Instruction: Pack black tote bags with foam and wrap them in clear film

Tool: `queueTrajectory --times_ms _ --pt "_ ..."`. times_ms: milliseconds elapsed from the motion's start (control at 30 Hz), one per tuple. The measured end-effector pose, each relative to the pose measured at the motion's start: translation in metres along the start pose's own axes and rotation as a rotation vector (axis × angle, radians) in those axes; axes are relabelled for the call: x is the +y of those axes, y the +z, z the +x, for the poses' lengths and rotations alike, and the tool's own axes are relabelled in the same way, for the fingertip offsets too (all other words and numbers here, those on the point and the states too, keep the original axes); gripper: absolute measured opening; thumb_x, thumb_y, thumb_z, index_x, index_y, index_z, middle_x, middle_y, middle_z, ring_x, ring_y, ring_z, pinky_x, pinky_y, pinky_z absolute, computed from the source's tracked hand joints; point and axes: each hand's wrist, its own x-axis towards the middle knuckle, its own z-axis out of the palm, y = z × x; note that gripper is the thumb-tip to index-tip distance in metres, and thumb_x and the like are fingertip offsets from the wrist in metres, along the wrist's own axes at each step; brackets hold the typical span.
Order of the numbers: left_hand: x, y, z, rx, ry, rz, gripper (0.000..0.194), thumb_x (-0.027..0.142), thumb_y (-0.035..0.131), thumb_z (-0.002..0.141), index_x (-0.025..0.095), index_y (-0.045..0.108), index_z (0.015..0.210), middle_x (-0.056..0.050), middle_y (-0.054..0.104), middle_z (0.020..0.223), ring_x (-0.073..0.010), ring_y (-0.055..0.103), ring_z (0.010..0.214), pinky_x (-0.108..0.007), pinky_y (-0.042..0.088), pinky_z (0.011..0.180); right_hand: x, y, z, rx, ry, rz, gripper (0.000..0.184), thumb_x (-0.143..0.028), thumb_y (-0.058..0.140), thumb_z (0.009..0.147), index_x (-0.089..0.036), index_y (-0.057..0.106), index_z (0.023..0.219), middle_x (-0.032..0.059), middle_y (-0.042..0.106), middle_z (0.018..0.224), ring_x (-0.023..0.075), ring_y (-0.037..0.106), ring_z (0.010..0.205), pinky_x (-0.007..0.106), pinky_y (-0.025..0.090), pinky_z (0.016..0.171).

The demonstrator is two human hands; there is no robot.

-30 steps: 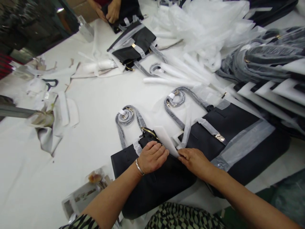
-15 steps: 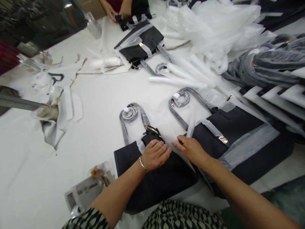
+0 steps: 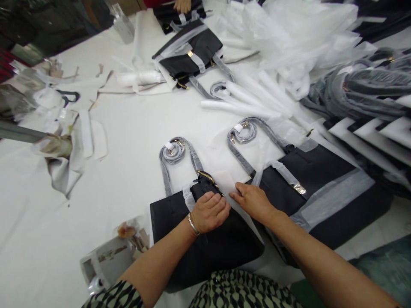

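Observation:
A black handbag (image 3: pixel 180 218) lies flat at the near edge of the white table (image 3: pixel 128 141), its gold zipper end (image 3: pixel 205 176) and grey wrapped strap (image 3: pixel 175 154) pointing away from me. My left hand (image 3: pixel 208 211), with a bracelet on the wrist, is curled closed on the bag's top edge by the zipper. My right hand (image 3: pixel 253 201) lies palm down with fingers stretched over a white foam sheet (image 3: pixel 229 182) at the bag's opening. A second black handbag (image 3: pixel 321 192) with foam wrapping lies just right of it.
A third wrapped bag (image 3: pixel 189 55) lies farther back, with another person's hand (image 3: pixel 183 5) at the far edge. Foam sheets and rolls (image 3: pixel 289 38) are piled at the back right; stacked wrapped bags (image 3: pixel 366 98) fill the right side. Paper scraps (image 3: pixel 61 141) lie at the left.
My right hand has let go of the pinched foam corner, moved up and left, and now lies flat on the sheet. My left hand has stayed on the bag's top.

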Motion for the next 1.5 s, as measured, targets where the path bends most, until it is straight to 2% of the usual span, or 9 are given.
queueTrajectory --times_ms 200,433,567,767,867,1067,1267,1367,1500 --pt "-0.003 0.003 0.0 0.005 0.015 0.006 0.011 0.017 0.057 0.084 0.016 0.062 0.095 -0.003 0.069 0.09 -0.0163 0.059 0.088 -0.033 0.041 0.079 0.007 0.003 0.009 -0.051 -0.089 0.116 0.026 -0.036 0.053 0.086 -0.021 0.048 0.066 0.0004 0.057 0.064 0.0143 0.05 0.061 0.027 0.023 0.056" --pt "0.002 0.009 -0.007 0.017 -0.131 0.084 0.017 0.023 0.058 0.086 0.023 0.061 0.103 0.0 0.068 0.105 -0.0161 0.054 0.103 -0.033 0.037 0.086 0.012 0.003 0.021 -0.081 -0.102 0.224 0.031 -0.033 0.042 0.091 -0.021 0.042 0.063 -0.0008 0.051 0.059 0.0125 0.046 0.057 0.026 0.027 0.057" --pt "-0.005 0.009 0.002 -0.188 -0.179 0.036 0.022 0.023 0.054 0.087 0.024 0.058 0.108 0.0 0.063 0.113 -0.02 0.048 0.113 -0.038 0.034 0.098 0.01 0.009 0.024 -0.076 -0.042 0.129 0.024 -0.031 0.042 0.09 -0.021 0.042 0.068 0.0019 0.056 0.066 0.0152 0.051 0.063 0.027 0.027 0.058" --pt "-0.049 -0.011 0.024 -0.485 -0.216 -0.029 0.013 0.02 0.05 0.087 0.021 0.058 0.097 -0.004 0.061 0.095 -0.0223 0.051 0.101 -0.047 0.03 0.104 0.007 0.011 0.016 -0.088 0.009 0.132 0.023 -0.033 0.042 0.091 -0.022 0.039 0.071 0.0017 0.056 0.066 0.0165 0.053 0.064 0.028 0.026 0.059" --pt "-0.057 -0.012 0.018 -0.394 -0.142 -0.06 0.01 0.02 0.05 0.088 0.019 0.059 0.091 -0.004 0.061 0.085 -0.0197 0.053 0.09 -0.04 0.041 0.091 0.008 0.013 0.01 -0.085 0.009 0.203 0.026 -0.036 0.041 0.092 -0.022 0.038 0.07 0.0007 0.056 0.066 0.0161 0.053 0.064 0.027 0.027 0.059" --pt "-0.039 0.0 -0.018 0.055 -0.161 -0.081 0.016 0.01 0.059 0.081 0.015 0.061 0.096 -0.004 0.067 0.086 -0.0177 0.058 0.088 -0.035 0.046 0.084 0.007 0.023 0.0 -0.067 0.022 0.252 0.024 -0.036 0.04 0.093 -0.022 0.042 0.073 0.0013 0.059 0.071 0.017 0.056 0.066 0.028 0.029 0.06" --pt "-0.035 0.01 -0.029 0.068 -0.192 -0.04 0.021 0.012 0.063 0.079 0.019 0.063 0.099 -0.001 0.07 0.087 -0.0164 0.059 0.092 -0.034 0.048 0.088 0.009 0.031 -0.002 -0.002 -0.014 0.263 0.025 -0.036 0.039 0.094 -0.021 0.047 0.076 0.0016 0.06 0.074 0.0164 0.057 0.067 0.028 0.032 0.064" --pt "-0.041 0.014 -0.021 -0.017 -0.224 -0.06 0.021 0.015 0.062 0.08 0.022 0.062 0.1 -0.001 0.069 0.101 -0.0184 0.054 0.108 -0.037 0.044 0.098 0.008 0.028 0.003 -0.072 -0.029 0.239 0.024 -0.033 0.04 0.094 -0.02 0.05 0.076 0.0023 0.063 0.077 0.0164 0.06 0.07 0.028 0.033 0.064" --pt "-0.057 0.016 -0.001 -0.332 -0.206 -0.168 0.012 0.02 0.053 0.085 0.023 0.061 0.093 0.0 0.052 0.136 -0.0271 0.029 0.136 -0.047 0.03 0.111 0.001 0.024 0.01 -0.15 0.028 0.099 0.019 -0.027 0.04 0.093 -0.019 0.055 0.083 0.0059 0.068 0.085 0.0198 0.064 0.077 0.029 0.033 0.063"
